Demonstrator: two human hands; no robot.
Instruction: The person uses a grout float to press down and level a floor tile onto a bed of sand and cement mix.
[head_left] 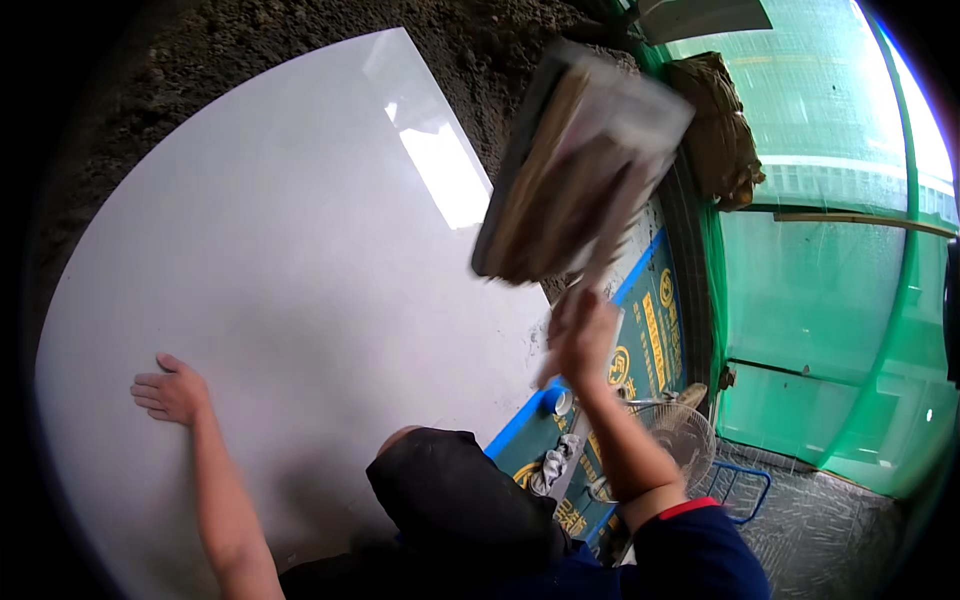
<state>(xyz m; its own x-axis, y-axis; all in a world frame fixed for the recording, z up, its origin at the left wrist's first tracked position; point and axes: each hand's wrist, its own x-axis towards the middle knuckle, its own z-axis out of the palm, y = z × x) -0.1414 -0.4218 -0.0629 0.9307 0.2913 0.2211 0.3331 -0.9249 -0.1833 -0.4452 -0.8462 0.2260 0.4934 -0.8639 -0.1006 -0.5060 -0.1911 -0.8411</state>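
A large glossy white slab takes up the left and middle of the head view. My left hand lies flat on it near the left edge, fingers stretched out. My right hand is raised beyond the slab's right side, its fingers closed round the lower end of a rectangular paddle-like tool. Motion blurs this tool. It has a dark grey face on its left, a brown and pale body, and a ridged edge near my hand. Its exact kind cannot be made out.
Rough dark soil borders the slab's far side. On the right lie a printed green sheet with blue edging, a crumpled rag and a fan. Brown sacks stand before green netting. A blue metal frame is lower right.
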